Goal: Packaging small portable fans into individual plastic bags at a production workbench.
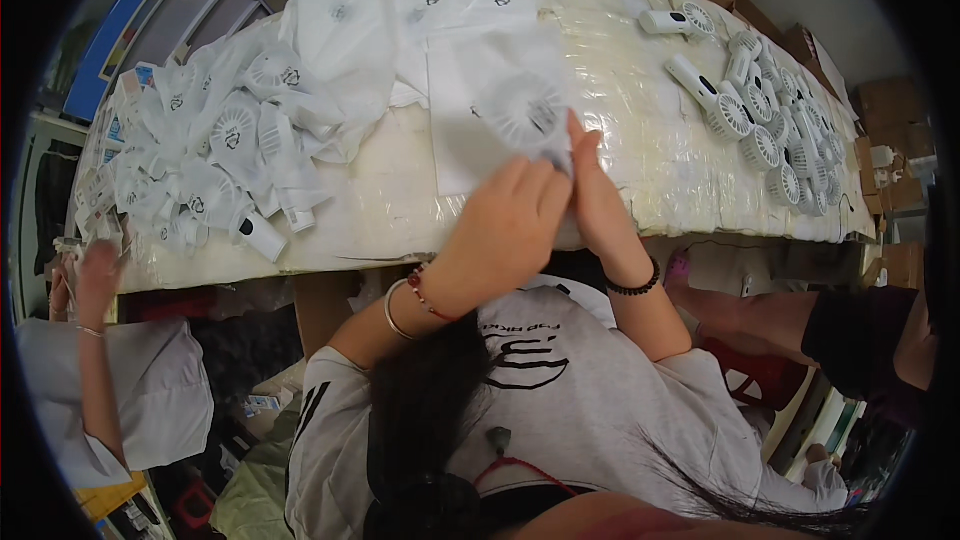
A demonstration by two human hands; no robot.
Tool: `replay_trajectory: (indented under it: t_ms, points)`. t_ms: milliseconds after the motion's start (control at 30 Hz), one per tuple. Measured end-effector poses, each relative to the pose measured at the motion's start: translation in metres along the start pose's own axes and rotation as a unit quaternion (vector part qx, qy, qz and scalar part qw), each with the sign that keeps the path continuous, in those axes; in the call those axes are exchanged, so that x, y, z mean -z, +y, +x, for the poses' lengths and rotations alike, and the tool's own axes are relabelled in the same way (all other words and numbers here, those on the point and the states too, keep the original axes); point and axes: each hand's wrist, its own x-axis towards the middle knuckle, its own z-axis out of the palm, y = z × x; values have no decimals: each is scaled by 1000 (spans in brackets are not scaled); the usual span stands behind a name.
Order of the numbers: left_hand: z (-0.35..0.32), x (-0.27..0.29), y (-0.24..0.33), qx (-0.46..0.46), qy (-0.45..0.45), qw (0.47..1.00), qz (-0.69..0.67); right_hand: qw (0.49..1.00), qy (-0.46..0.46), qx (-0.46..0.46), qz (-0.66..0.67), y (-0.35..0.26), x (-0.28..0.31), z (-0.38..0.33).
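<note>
Over the middle of the table, a white handheld fan sits inside a translucent plastic bag, its round grille showing through. My left hand is closed on the lower part of this bag, its fingers curled. My right hand is up against the bag's right edge, fingers fairly straight and pressing it beside the left hand; the fan's handle is hidden behind my hands. Underneath lies a flat white bag. More flat bags are stacked at the far side.
Bagged fans are heaped at the left of the tape-covered table. Several unbagged white fans lie at the right. Another person's hand is at the left end, and another person's leg shows at right.
</note>
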Motion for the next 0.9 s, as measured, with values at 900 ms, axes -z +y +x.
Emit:
replay_trajectory:
  t_ms: [900]
  points:
    - [-190,185,-265,411,266,802,343,750,214,96,-619,-9,198,81]
